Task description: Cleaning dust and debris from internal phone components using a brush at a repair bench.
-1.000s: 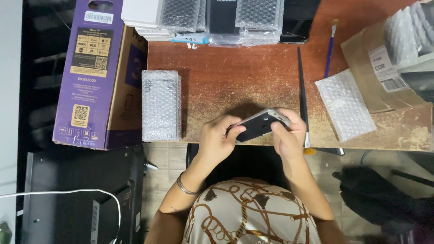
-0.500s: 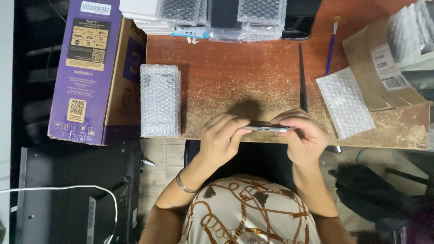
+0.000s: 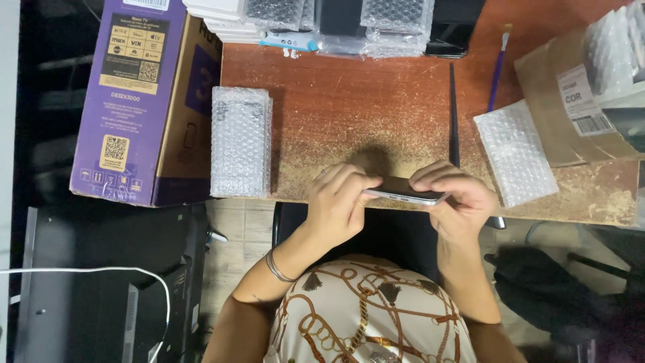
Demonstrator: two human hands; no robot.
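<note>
A dark smartphone [image 3: 405, 190] with a silver edge is held edge-on at the near edge of the worn reddish wooden desk [image 3: 363, 114]. My left hand [image 3: 339, 202] grips its left end with fingers curled over the top. My right hand [image 3: 458, 202] holds its right end, fingers laid along the upper side. A thin bracelet circles my left wrist.
A bubble-wrapped packet [image 3: 240, 141] lies left on the desk, another bubble-wrap pouch [image 3: 516, 153] right. A purple carton [image 3: 141, 101] stands at the left, a brown cardboard box [image 3: 578, 101] at the right. A thin black rod [image 3: 453, 114], a blue brush [image 3: 497, 70] and wrapped items at the back.
The phone, shown tilted with its back visible a second ago, has been turned flat so only its edge shows. Both hands stayed at the desk's near edge.
</note>
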